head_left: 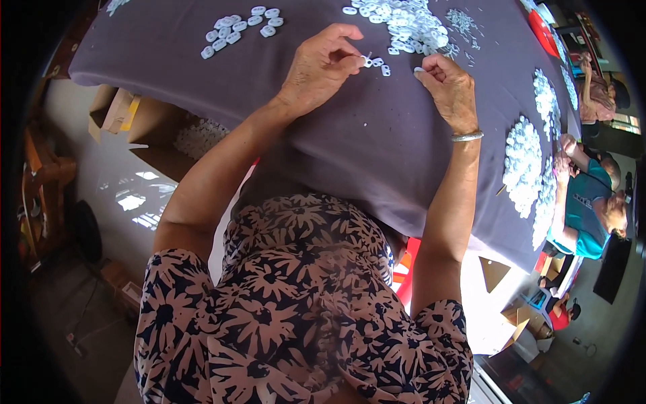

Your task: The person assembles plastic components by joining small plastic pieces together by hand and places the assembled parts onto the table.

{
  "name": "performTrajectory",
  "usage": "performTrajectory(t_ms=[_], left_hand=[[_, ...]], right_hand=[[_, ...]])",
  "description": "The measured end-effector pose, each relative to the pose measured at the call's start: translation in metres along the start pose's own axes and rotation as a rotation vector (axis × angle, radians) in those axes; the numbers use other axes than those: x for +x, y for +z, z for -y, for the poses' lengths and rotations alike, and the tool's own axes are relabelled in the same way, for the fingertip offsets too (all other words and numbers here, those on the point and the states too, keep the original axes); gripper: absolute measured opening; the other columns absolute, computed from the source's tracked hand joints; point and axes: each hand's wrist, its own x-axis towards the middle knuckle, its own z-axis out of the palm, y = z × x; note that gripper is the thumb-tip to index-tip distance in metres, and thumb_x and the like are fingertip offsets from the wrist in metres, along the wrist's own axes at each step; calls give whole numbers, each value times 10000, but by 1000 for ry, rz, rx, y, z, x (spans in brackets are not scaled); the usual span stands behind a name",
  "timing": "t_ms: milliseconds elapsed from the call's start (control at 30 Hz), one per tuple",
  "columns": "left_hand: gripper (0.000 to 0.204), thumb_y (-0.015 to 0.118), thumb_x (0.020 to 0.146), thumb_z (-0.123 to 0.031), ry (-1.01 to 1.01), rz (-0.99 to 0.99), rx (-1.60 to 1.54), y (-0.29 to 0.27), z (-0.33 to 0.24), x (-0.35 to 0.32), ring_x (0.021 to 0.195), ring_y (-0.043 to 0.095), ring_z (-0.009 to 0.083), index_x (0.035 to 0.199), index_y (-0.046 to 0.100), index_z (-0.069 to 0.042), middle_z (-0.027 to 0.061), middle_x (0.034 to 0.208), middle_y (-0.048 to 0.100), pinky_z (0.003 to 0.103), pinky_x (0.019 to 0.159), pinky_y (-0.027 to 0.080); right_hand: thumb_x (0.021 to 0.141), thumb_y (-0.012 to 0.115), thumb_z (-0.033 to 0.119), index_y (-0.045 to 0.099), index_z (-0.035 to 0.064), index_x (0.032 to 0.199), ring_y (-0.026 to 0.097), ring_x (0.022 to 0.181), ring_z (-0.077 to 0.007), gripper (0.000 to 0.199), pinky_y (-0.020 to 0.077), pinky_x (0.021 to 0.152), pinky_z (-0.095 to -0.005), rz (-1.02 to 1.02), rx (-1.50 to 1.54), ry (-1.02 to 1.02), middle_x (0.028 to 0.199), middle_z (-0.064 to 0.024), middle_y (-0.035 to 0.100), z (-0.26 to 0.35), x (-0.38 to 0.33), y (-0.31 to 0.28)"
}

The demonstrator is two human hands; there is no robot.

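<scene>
Over the dark cloth-covered table (377,135), my left hand (316,71) pinches a small white plastic piece (367,61) between thumb and forefinger. A thin pin-like bit sticks up from that piece. A few loose white pieces (385,69) lie just right of those fingertips. My right hand (449,91), with a bangle at the wrist, is closed in a pinch a short way to the right. Something pale shows at its fingertips, too small to make out. Beyond both hands is a heap of white oval plastic pieces (414,27), with small thin metal-looking bits (463,22) beside it.
Several white oval pieces (232,30) form a group at the far left. More white heaps (523,165) lie along the right edge, where a person in a teal shirt (584,209) works. An open cardboard box (158,128) holding small pale pieces stands below the table's left edge.
</scene>
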Motion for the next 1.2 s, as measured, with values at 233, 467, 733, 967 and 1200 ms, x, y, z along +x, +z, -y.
performTrajectory(t_ms=[233, 467, 733, 967, 1200], left_hand=[[305, 629, 837, -30, 48, 75, -15, 2, 4, -1, 730, 587, 61, 1130, 546, -37, 22, 798, 651, 221, 674, 479], [310, 621, 835, -34, 68, 78, 33, 2, 4, -1, 728, 589, 63, 1136, 545, -37, 21, 786, 654, 225, 686, 488], [326, 617, 841, -14, 56, 89, 66, 1, 4, -1, 753, 583, 62, 1156, 539, -46, 13, 802, 644, 218, 707, 485], [338, 615, 856, 0, 60, 106, 85, 0, 3, -2, 770, 563, 51, 1178, 531, -55, 0, 827, 633, 204, 708, 473], [319, 634, 829, -52, 89, 91, 68, 1, 5, -1, 736, 603, 78, 1136, 549, -44, 27, 778, 653, 244, 713, 498]], right_hand=[[849, 656, 44, 638, 16, 866, 521, 657, -48, 37, 446, 625, -203, -37, 471, 34, 756, 9, 602, 19, 2, 24], [901, 592, 62, 666, 6, 1022, 528, 661, -67, 153, 445, 605, -203, -25, 781, 86, 804, -31, 637, 39, 0, 43], [845, 649, 72, 692, 47, 939, 568, 652, -36, 106, 467, 577, -183, -48, 670, 73, 751, 25, 635, 41, 0, 47], [836, 657, 65, 700, 63, 919, 539, 629, -26, 93, 443, 548, -179, -40, 602, 48, 715, 44, 607, 45, -1, 47], [828, 659, 46, 702, 55, 910, 495, 615, -18, 93, 410, 536, -174, -47, 592, 40, 693, 51, 586, 45, -1, 45]])
